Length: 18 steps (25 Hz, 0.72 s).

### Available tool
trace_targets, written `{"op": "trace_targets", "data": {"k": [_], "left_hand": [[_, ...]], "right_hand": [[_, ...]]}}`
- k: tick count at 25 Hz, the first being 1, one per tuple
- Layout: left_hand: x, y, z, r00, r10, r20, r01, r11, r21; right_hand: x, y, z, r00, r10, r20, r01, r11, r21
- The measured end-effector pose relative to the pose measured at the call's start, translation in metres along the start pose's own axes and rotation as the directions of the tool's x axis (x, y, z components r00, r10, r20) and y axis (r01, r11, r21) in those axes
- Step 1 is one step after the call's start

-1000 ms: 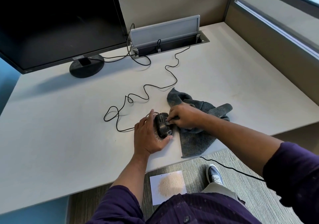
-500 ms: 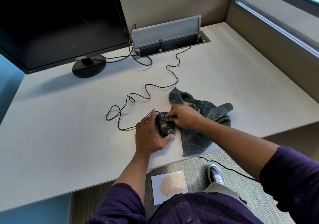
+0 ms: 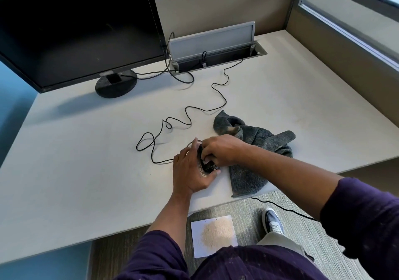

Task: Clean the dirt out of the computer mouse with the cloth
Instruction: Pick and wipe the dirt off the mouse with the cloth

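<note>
Mouse sits on the desk near the front edge, mostly hidden between both hands. Left hand cups it from the left, fingers curled round its near end. Right hand on top, fingers bent onto the mouse; can't tell if cloth is under them. Grey cloth lies crumpled just right of the mouse, under the right wrist, one end hanging over the desk edge. Mouse cable snakes back to the cable hatch.

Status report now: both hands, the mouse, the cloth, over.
Left hand grips mouse on desk. Right hand works fingertips on mouse, over cloth. Cable loops beside, clear of hands.
</note>
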<state>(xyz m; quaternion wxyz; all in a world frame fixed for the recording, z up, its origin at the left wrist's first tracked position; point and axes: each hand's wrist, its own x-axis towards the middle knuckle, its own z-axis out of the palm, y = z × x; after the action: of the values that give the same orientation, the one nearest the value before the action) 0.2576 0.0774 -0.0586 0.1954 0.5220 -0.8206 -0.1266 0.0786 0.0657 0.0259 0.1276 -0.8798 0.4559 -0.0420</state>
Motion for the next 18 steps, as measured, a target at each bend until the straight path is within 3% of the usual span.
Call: {"op": "trace_targets", "data": {"k": [4, 6, 10, 14, 16, 18], "left_hand": [[-0.001, 0.002, -0.002, 1.000, -0.021, 0.010, 0.021, 1.000, 0.010], [0.000, 0.002, -0.001, 1.000, -0.020, 0.006, 0.020, 1.000, 0.011], [-0.001, 0.001, 0.000, 1.000, -0.019, -0.004, 0.019, 1.000, 0.000], [0.000, 0.000, 0.001, 1.000, -0.030, -0.002, 0.030, 0.999, -0.014], [0.000, -0.001, 0.001, 1.000, -0.030, -0.003, 0.030, 0.999, -0.012], [0.000, -0.001, 0.002, 1.000, -0.029, -0.007, 0.028, 1.000, -0.012]], "right_hand": [[0.007, 0.017, -0.008, 0.927, 0.361, -0.104, -0.309, 0.891, 0.333], [0.007, 0.025, -0.007, 0.903, 0.419, -0.099, -0.350, 0.849, 0.396], [0.004, 0.030, -0.007, 0.893, 0.449, -0.035, -0.355, 0.750, 0.557], [0.004, 0.033, -0.013, 0.919, 0.383, 0.091, -0.295, 0.516, 0.804], [0.001, 0.039, -0.018, 0.945, 0.298, 0.134, -0.285, 0.553, 0.783], [-0.006, 0.047, -0.020, 0.964, 0.236, 0.118, -0.253, 0.691, 0.677]]}}
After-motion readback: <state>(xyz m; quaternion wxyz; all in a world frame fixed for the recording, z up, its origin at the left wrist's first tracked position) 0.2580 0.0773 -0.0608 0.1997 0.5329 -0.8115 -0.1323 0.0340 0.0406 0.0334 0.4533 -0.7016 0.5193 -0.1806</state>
